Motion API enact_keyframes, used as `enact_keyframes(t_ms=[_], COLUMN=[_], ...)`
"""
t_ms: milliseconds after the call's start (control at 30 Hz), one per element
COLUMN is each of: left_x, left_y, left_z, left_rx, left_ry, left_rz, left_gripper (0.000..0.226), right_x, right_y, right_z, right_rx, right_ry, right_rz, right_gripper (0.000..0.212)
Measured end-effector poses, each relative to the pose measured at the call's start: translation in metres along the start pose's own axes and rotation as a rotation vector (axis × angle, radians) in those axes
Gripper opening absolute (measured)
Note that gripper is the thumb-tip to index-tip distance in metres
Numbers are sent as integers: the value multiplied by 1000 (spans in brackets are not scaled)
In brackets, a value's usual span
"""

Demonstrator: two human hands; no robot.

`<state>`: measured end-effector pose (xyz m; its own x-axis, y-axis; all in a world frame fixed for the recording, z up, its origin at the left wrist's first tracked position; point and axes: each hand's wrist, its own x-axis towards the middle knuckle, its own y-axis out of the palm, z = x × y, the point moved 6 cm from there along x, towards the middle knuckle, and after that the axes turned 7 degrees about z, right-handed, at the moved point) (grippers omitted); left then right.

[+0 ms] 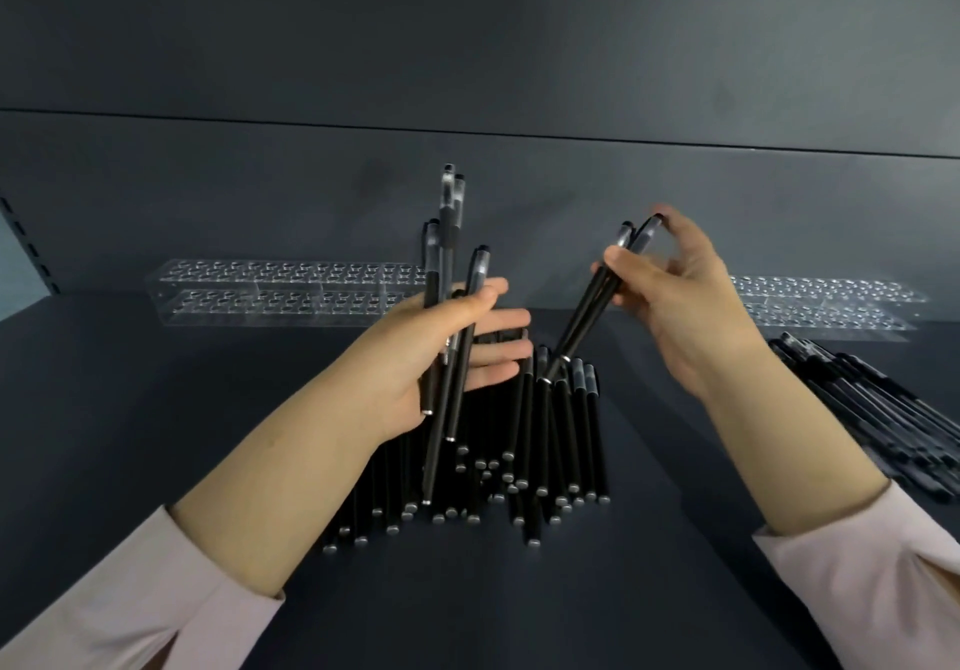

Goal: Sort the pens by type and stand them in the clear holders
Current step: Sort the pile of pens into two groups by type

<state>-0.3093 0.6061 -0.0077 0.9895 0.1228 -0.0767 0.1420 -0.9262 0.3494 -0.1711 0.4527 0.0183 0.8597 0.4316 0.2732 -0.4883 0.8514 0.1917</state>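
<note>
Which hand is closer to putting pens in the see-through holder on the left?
Probably the left hand: it grips a bunch of pens nearly upright beside the left holder. The right hand pinches two tilted pens above the pile.

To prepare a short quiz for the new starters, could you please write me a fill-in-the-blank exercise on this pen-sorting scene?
1. The right hand pinches ____ black pens, slanted down toward the central pile.
2. The left hand grips a bunch of pens held roughly ____.
3. The clear holder at the back left has ____ pens standing in it.
4. A second heap of pens lies on the person's ____ side.

Missing words: two; upright; no; right.
</note>
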Motion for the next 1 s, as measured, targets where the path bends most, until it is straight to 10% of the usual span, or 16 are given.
enact_keyframes(t_ms=[200,600,1000], left_x=[2,1,-1], left_y=[-13,-5,-2], left_z=[1,-5,0], left_rx=[20,-74,89], left_ry=[-37,39,-59], left_rz=[-178,-24,-24], left_gripper=[24,22,31], right_x=[-3,-13,-11], right_y=[10,26,27], right_z=[-18,-37,-31], right_rx=[-390,-857,-986], right_ry=[49,46,-38], right_rz=[156,232,229], right_gripper=[49,24,15])
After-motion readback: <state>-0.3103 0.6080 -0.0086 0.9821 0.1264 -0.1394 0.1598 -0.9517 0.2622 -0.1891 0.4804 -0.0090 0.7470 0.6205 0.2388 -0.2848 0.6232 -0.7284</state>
